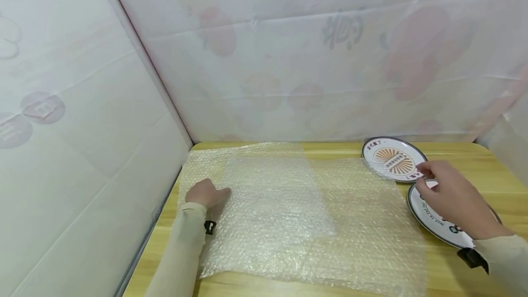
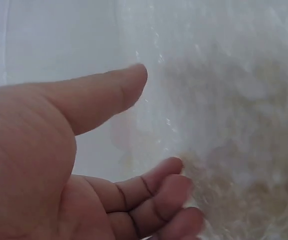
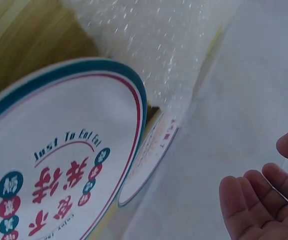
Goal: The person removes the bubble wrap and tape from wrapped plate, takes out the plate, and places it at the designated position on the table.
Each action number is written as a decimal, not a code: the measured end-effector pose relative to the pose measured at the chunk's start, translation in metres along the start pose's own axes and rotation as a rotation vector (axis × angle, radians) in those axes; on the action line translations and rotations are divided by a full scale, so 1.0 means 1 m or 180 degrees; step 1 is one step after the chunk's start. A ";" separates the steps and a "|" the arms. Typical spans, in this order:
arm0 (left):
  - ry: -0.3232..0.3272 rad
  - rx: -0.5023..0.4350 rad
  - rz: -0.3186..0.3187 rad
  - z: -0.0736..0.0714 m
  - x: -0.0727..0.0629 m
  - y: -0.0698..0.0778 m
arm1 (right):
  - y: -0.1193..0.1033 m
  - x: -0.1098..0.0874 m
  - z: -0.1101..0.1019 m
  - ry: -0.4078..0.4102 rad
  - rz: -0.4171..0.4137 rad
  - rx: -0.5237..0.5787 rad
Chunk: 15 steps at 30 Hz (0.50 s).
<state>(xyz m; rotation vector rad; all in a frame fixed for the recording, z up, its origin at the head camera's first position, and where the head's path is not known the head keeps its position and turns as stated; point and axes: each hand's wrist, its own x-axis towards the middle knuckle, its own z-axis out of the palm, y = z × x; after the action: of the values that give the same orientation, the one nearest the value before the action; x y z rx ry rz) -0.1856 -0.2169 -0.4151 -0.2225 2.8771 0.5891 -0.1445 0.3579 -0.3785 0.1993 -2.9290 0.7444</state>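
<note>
A sheet of bubble wrap point(image 1: 272, 205) lies spread over the table, with overlapping layers. My left hand point(image 1: 204, 194) is at its left side, thumb pointing right; in the left wrist view the thumb and loosely bent fingers point(image 2: 154, 200) stand apart with nothing between them. At the right, a round plate with an orange sunburst point(image 1: 385, 152) has its left rim beside the wrap's edge. Nearer lies a second dark-rimmed plate point(image 1: 431, 219) with red lettering, partly hidden by my right hand point(image 1: 451, 200). That hand hovers over the plates, its fingers point(image 3: 234, 205) relaxed and holding nothing.
The wooden table point(image 1: 466, 157) backs onto a white printed sheet point(image 1: 288, 58). Another white sheet point(image 1: 74, 173) walls off the left side. Each wrist wears a black strap buckle point(image 1: 210, 227).
</note>
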 end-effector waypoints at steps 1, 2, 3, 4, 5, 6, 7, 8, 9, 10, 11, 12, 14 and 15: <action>0.0006 -0.0034 0.0020 0.001 0.001 0.000 | 0.000 0.001 0.002 0.0023 -0.0044 -0.0004; 0.0001 -0.0064 0.0043 0.003 0.002 0.000 | 0.000 0.001 0.003 0.0036 -0.0061 -0.0008; -0.0002 -0.0109 0.0075 0.003 0.003 0.000 | 0.001 0.001 0.005 0.0052 -0.0068 -0.0022; -0.0013 -0.0158 0.0105 0.004 0.004 0.000 | 0.001 0.001 0.007 0.0069 -0.0074 -0.0047; -0.0020 -0.0228 0.0143 0.004 0.004 0.000 | 0.001 0.001 0.008 0.0083 -0.0079 -0.0063; -0.0032 -0.0307 0.0187 0.003 0.004 -0.001 | 0.001 0.001 0.010 0.0074 -0.0076 -0.0073; -0.0046 -0.0375 0.0222 0.001 0.003 -0.001 | 0.001 0.001 0.011 0.0067 -0.0077 -0.0077; -0.0046 -0.0443 0.0264 -0.002 0.002 -0.002 | 0.001 0.001 0.012 0.0062 -0.0077 -0.0079; -0.0034 -0.0510 0.0304 -0.006 0.000 -0.002 | 0.001 0.001 0.012 0.0055 -0.0076 -0.0075; -0.0013 -0.0574 0.0341 -0.011 -0.003 -0.003 | 0.001 0.001 0.012 0.0048 -0.0075 -0.0071; 0.0023 -0.0637 0.0385 -0.018 -0.006 -0.003 | 0.000 0.001 0.013 0.0045 -0.0081 -0.0066; 0.0071 -0.0695 0.0413 -0.024 -0.009 -0.004 | 0.000 0.001 0.013 0.0048 -0.0096 -0.0070; 0.0190 -0.0826 0.0449 -0.038 -0.015 -0.007 | -0.001 0.002 0.012 0.0052 -0.0137 -0.0086; 0.0235 -0.0886 0.0433 -0.045 -0.018 -0.009 | -0.001 0.002 0.012 0.0057 -0.0164 -0.0096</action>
<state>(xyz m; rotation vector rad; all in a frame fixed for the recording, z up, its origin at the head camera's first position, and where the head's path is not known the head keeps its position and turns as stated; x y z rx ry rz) -0.1733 -0.2413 -0.3735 -0.0899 2.8883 1.0285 -0.1475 0.3505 -0.3884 0.2628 -2.9043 0.6909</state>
